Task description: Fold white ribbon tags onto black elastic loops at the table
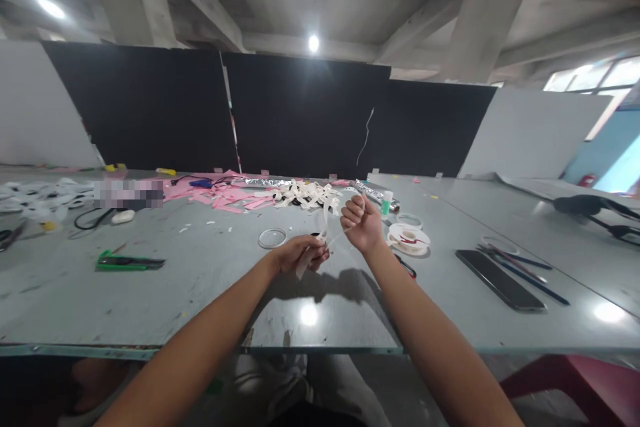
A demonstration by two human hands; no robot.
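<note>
Above the front middle of the table, my left hand (305, 255) is closed on a white ribbon (302, 264). One end of the ribbon hangs below the fingers, and another part stands up above them. A small dark piece shows at the fingertips; its kind is unclear. My right hand (362, 224) is curled into a fist, higher and to the right. A thin pale strip (339, 236) runs from the left fingertips toward this fist and seems gripped in it. Just right of the fist lies a roll of white ribbon (409, 240).
A pile of cream ribbon pieces (307, 195) lies behind my hands, beside pink scraps (227, 197). On the left is a green cutter knife (129, 261); a tape ring (273, 238) is nearer. A phone (500, 280), pens (530, 273) and a glue stick (387, 203) are right.
</note>
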